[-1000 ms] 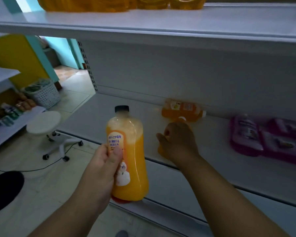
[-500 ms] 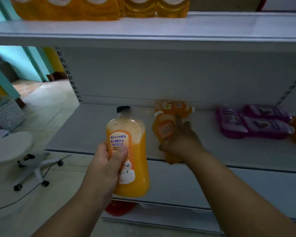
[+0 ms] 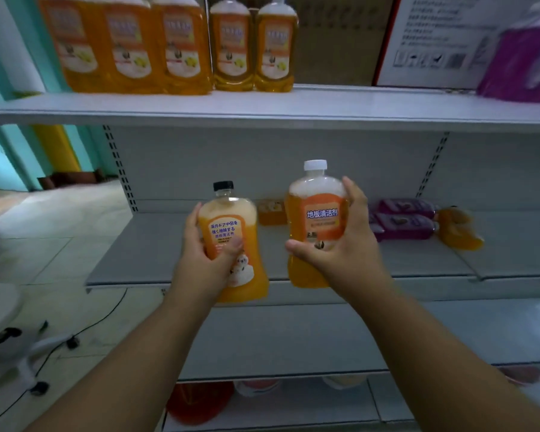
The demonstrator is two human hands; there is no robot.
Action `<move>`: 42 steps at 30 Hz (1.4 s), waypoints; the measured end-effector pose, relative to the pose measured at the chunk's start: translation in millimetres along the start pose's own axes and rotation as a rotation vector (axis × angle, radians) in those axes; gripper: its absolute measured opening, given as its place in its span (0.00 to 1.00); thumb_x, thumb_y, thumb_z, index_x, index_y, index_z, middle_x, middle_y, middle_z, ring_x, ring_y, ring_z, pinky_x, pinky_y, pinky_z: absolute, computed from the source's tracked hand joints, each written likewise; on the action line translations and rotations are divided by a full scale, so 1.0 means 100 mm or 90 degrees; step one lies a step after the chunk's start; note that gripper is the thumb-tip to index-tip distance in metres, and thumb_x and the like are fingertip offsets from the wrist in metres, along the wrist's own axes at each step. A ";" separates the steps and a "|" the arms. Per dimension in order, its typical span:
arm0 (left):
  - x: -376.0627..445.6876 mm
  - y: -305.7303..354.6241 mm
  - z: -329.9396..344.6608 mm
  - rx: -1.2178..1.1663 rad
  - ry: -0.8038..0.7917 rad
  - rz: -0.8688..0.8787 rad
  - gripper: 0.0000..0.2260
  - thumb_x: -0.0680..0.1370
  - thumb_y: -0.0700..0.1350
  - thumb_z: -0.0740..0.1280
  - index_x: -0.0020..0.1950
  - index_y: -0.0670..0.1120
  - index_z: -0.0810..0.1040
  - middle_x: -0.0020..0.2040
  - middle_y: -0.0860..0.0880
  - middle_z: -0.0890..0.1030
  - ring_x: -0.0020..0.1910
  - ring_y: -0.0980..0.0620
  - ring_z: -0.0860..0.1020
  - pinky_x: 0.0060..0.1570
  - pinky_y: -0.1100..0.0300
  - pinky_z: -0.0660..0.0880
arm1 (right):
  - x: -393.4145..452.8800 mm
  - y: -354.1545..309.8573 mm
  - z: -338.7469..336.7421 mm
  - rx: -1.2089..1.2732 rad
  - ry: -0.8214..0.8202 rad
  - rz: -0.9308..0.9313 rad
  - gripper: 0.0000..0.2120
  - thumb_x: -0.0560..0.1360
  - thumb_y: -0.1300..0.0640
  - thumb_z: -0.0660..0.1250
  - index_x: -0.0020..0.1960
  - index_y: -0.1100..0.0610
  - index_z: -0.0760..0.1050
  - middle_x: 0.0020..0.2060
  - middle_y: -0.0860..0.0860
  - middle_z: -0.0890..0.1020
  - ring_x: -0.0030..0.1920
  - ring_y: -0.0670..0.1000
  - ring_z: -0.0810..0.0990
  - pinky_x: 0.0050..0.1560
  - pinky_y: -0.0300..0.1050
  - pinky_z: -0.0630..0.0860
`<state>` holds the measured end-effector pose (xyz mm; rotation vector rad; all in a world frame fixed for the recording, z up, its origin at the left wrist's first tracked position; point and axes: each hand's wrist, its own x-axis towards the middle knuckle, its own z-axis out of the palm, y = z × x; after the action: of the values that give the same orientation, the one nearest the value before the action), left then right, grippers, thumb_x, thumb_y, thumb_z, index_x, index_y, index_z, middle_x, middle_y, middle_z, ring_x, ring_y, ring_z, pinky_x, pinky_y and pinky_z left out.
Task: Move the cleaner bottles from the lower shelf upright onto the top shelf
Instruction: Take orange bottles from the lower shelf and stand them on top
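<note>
Two-handed carry in front of the lower shelf (image 3: 175, 244). The left hand (image 3: 206, 260) wraps a black-capped orange cleaner bottle (image 3: 231, 244), thumb across the label and fingers curled behind. The right hand (image 3: 340, 244) wraps a white-capped orange cleaner bottle (image 3: 317, 226), thumb low on the front and fingers up the far side. Both bottles are held upright, caps up, off the shelf and a little apart, probably so that each can be set down standing without re-gripping. The top shelf (image 3: 325, 104) already carries 5 upright orange bottles (image 3: 175, 48) at its left; bare board to their right, before a white carton (image 3: 434, 42), looks like the likely landing place. On the lower shelf, 1 small orange bottle (image 3: 272, 212) lies at the back and another orange bottle (image 3: 459, 229) lies at the right, beside purple packs (image 3: 402, 219).
</note>
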<state>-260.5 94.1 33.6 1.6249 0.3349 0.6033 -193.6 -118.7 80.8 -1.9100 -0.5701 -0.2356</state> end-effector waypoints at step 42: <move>1.96 1.92 -0.66 0.076 0.053 0.306 0.36 0.67 0.64 0.67 0.69 0.79 0.49 0.72 0.55 0.66 0.64 0.50 0.71 0.55 0.47 0.73 | 2.71 -1.38 0.54 -0.226 0.004 -0.133 0.58 0.63 0.48 0.81 0.76 0.39 0.42 0.66 0.53 0.72 0.61 0.55 0.77 0.58 0.56 0.78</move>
<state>-161.5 226.2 262.2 1.8105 0.0363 1.0319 -32.2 48.6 284.1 -2.1895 -0.7640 -0.5059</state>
